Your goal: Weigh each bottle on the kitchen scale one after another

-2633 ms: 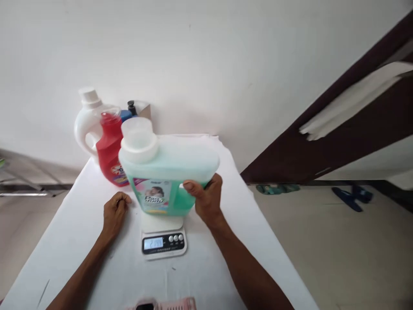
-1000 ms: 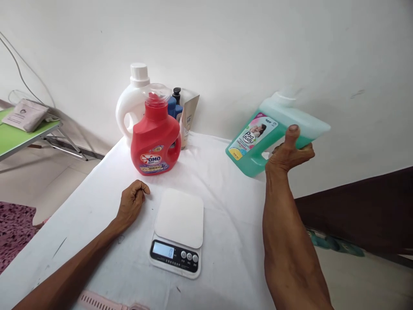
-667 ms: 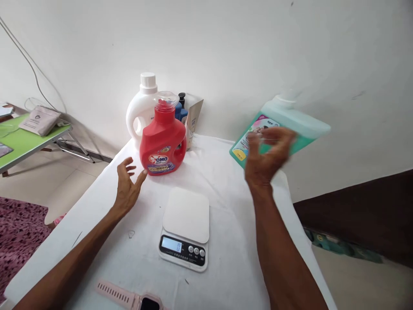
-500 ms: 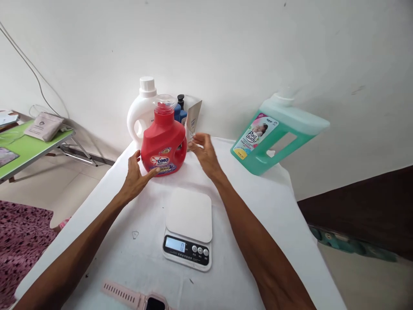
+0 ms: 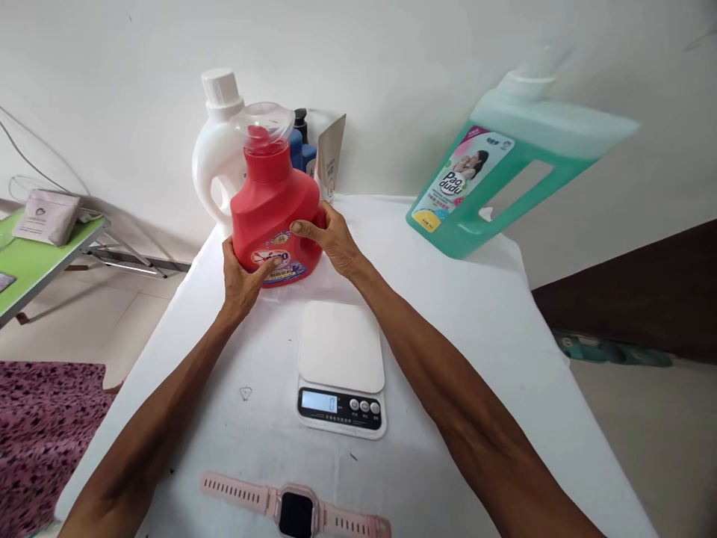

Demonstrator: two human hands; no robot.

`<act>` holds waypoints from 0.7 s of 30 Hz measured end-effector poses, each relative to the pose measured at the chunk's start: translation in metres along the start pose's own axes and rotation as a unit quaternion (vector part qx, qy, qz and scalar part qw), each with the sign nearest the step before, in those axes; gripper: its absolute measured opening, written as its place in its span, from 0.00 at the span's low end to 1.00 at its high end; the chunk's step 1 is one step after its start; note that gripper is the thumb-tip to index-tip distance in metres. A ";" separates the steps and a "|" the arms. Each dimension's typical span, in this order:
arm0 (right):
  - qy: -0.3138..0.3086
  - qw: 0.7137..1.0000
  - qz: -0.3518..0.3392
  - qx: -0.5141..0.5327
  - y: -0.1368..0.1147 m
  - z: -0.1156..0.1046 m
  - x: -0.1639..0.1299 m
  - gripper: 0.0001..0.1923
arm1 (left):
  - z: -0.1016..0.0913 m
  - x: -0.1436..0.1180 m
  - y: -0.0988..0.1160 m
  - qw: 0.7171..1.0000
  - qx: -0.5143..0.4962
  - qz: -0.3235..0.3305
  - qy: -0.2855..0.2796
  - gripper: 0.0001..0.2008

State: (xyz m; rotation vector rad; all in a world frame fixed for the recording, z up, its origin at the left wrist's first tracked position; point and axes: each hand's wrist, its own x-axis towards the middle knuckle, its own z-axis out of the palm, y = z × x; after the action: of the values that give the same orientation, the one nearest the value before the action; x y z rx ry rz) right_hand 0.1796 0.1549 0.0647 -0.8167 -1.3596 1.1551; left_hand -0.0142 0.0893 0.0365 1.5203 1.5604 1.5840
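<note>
A red OMO laundry detergent bottle (image 5: 274, 202) with a clear cap stands near the back of the white-covered table. My left hand (image 5: 243, 280) grips its lower left side, thumb across the front label. On the other side, my right hand (image 5: 330, 235) is closed around the handle, its thumb on the bottle's front. The bottle leans slightly to the left. Just in front lies a white kitchen scale (image 5: 341, 347), its display lit and reading 0. Whether the bottle's base touches the cloth I cannot tell.
Behind the red bottle stand a white detergent bottle (image 5: 210, 161), a blue bottle with a black top (image 5: 302, 142) and a beige tube (image 5: 330, 153). A green Pao dudu jug (image 5: 482, 179) is at back right. A pink smartwatch (image 5: 296, 512) lies at the front; a green table (image 5: 42, 261) stands left.
Both hands have closed onto the red bottle; the right one moved in to its handle. The bottle has tilted a little. The camera view has shifted closer and downward.
</note>
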 end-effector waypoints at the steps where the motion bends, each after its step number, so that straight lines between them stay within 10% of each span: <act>1: 0.004 1.000 0.008 0.004 -0.002 0.001 -0.004 0.34 | -0.001 -0.002 0.000 1.000 -0.004 0.005 -0.003 0.41; 15: 0.055 0.998 -0.010 -0.009 -0.124 0.005 -0.090 0.32 | -0.035 -0.035 0.088 0.989 -0.076 0.088 -0.087 0.41; 21: 0.109 0.993 0.012 -0.053 -0.135 -0.012 -0.133 0.33 | -0.025 -0.075 0.099 0.982 -0.122 0.047 -0.134 0.41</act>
State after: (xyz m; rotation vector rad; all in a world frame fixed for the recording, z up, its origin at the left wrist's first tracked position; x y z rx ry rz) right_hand 0.2300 -0.0067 0.1510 -1.0085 -1.2411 0.9873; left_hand 0.0224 -0.0124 0.1020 1.6099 1.1212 1.4855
